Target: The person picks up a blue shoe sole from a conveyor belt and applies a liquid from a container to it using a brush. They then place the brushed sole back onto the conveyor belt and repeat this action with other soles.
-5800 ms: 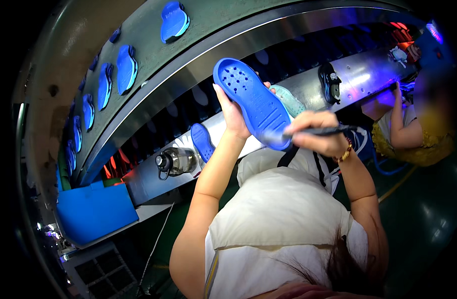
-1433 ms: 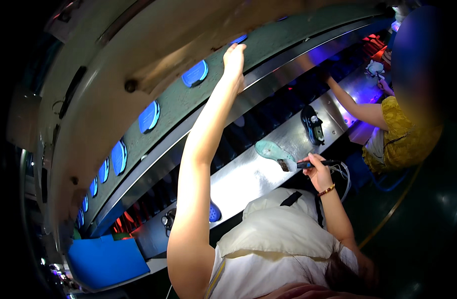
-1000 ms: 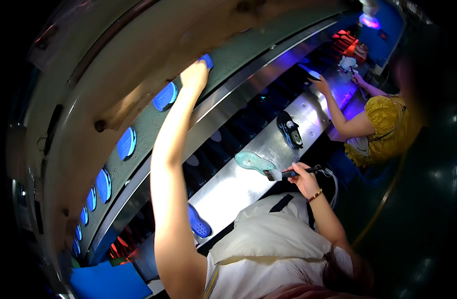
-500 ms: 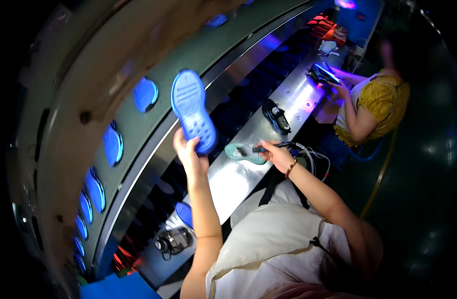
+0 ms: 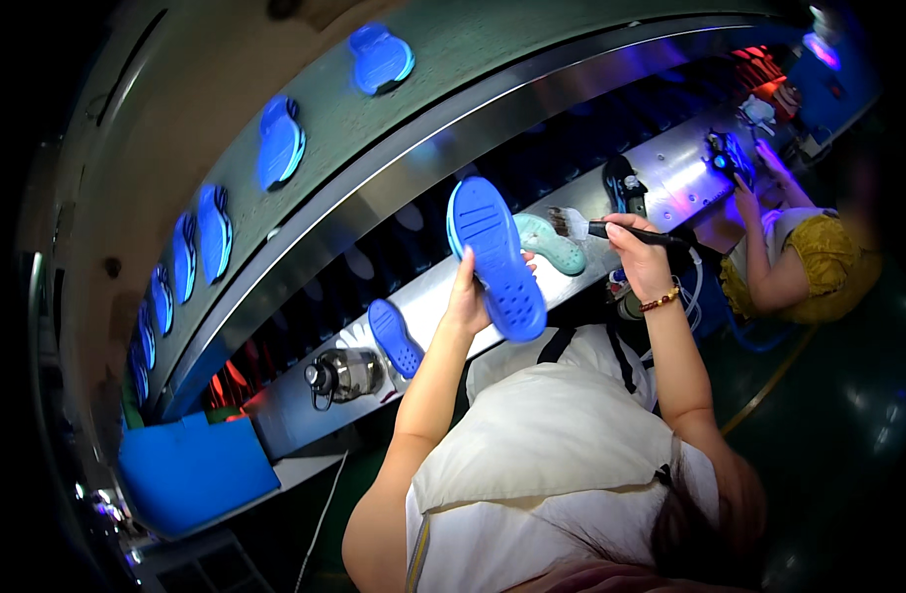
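Note:
My left hand [image 5: 469, 298] is closed on the edge of a blue shoe sole [image 5: 496, 259], held up in front of me with its ridged and holed face showing. My right hand [image 5: 643, 265] grips a flat brush [image 5: 626, 232] by its black handle; a white tube runs from the handle's end. The pale bristles point left, apart from the blue sole. Behind them, on the metal bench [image 5: 428, 296], lies a mint-green sole [image 5: 564, 253], partly covered by the blue one. A second blue sole [image 5: 395, 338] rests on the bench to the left.
Several blue soles lie along a green conveyor [image 5: 334, 133] beyond a metal rail. A clear bottle [image 5: 346, 376] with a black lid and a blue box [image 5: 196, 469] stand at left. Farther right are a black shoe [image 5: 626, 188] and a co-worker in a yellow top [image 5: 823, 262].
My left hand has brought the blue sole down from over the conveyor's edge to above the bench. My right hand has lifted the brush off the mint-green sole. The view has turned.

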Action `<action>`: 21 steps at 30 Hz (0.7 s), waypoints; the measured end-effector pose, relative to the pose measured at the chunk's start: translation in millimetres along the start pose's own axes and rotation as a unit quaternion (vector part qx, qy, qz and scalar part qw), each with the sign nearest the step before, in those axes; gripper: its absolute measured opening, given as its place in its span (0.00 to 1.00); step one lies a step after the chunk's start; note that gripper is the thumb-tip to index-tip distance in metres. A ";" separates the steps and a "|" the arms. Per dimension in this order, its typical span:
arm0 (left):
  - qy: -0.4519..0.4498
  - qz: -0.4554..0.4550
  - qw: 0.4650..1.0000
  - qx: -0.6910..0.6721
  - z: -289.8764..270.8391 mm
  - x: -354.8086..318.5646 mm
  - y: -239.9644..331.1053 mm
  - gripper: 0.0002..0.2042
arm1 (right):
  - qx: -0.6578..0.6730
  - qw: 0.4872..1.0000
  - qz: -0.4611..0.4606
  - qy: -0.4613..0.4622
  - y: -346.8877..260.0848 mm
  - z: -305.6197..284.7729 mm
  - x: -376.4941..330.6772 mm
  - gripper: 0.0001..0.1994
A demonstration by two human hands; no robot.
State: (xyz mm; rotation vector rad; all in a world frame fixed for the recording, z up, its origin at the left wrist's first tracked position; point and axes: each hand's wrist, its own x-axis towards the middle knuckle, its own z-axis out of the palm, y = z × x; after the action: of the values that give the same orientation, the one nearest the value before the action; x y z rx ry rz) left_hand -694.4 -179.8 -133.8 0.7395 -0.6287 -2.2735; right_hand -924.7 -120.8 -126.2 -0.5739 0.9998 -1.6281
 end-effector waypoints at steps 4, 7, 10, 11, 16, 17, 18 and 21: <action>-0.064 -0.010 0.993 -0.096 24.9 7.0 1.4 0.47 | -0.098 0.987 -0.019 -0.129 -6.4 35.3 9.3 0.09; -0.046 -0.006 0.995 -0.089 33.4 8.0 -2.0 0.48 | -0.054 0.992 0.038 -0.111 -2.4 52.9 26.2 0.08; -0.033 0.015 0.993 -0.111 36.9 8.8 -8.5 0.44 | -0.093 0.991 -0.019 -0.094 2.1 62.5 42.6 0.08; -0.021 0.015 0.993 -0.117 36.9 10.2 -10.8 0.43 | -0.141 0.984 -0.048 -0.094 1.6 66.7 47.7 0.08; 0.095 0.093 0.986 -0.102 23.9 26.7 -25.2 0.37 | -0.389 0.874 -0.264 -0.122 14.3 89.8 38.4 0.07; 0.099 0.107 0.984 -0.101 16.3 26.3 -23.7 0.37 | -0.428 0.847 -0.281 -0.145 9.4 99.1 27.2 0.07; 0.102 0.119 0.983 -0.097 11.8 25.5 -20.0 0.36 | -0.427 0.839 -0.298 -0.158 13.3 98.8 18.8 0.06; 0.120 0.133 0.983 -0.040 5.3 12.7 1.3 0.39 | -0.457 0.821 -0.232 -0.254 2.0 86.0 -6.9 0.06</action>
State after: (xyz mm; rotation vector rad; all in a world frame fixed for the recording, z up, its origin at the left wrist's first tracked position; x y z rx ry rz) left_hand -705.2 -188.4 -133.4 0.8227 -0.4880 -1.9189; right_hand -853.8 -141.5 -81.5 -1.9212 1.2454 -1.1640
